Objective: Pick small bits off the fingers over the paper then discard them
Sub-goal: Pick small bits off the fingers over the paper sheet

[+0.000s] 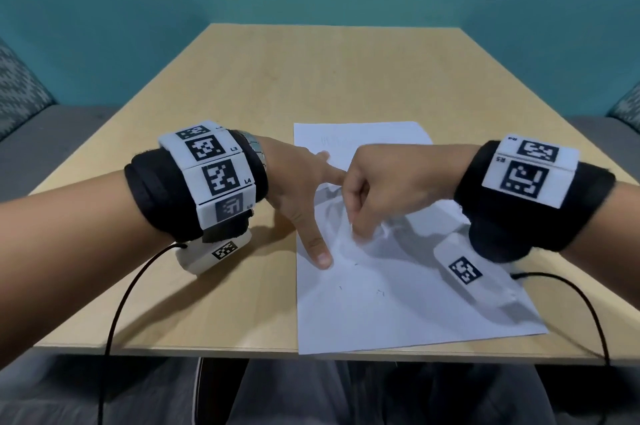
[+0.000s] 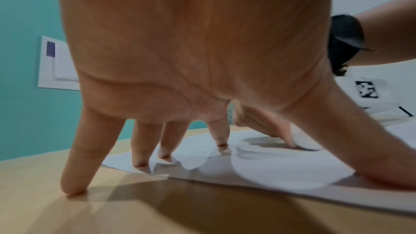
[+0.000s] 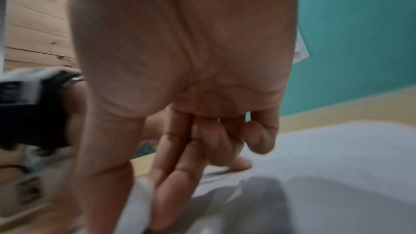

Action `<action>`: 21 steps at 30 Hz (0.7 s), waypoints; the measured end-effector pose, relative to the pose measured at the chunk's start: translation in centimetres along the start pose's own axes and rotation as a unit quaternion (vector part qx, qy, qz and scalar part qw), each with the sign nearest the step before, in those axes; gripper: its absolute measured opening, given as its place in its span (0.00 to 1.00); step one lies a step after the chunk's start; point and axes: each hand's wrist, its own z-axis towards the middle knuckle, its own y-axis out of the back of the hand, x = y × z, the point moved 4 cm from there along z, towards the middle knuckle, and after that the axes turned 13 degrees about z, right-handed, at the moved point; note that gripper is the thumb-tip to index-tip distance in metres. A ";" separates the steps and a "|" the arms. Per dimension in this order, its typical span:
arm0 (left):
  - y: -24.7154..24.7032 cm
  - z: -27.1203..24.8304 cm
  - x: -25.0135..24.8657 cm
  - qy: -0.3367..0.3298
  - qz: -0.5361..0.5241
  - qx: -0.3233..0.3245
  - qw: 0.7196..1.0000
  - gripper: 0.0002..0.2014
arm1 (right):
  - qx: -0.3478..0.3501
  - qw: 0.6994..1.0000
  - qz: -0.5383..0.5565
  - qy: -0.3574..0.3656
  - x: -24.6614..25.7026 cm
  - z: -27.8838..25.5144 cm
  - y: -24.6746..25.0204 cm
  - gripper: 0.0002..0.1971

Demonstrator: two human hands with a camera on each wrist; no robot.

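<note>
Our left hand (image 1: 294, 178) lies spread, fingertips pinning the thin, floppy paper (image 1: 398, 303) at its 9 o'clock edge on the surface (image 1: 242, 85), while our right hand (image 1: 374, 189) pinches something small, white, probably weightless, best held by fingertips alone.

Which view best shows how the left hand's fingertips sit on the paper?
The left wrist view: the left hand spreads straight fingers, tips on the paper, one on the table. Head view hides most fingertips; right wrist view is blurred.
</note>
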 end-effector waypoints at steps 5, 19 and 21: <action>0.3 -0.3 -0.3 0.005 0.016 -0.001 1.000 0.63 | -0.087 0.996 0.000 -0.006 -0.7 0.4 1.8 0.06; 0.7 -0.6 -0.9 0.015 0.036 0.004 0.999 0.64 | -0.068 0.998 -0.013 -0.013 -1.0 0.1 1.7 0.06; 0.6 -0.6 -0.8 0.016 0.039 0.004 0.999 0.64 | -0.079 0.997 -0.007 -0.006 -1.1 0.2 1.9 0.06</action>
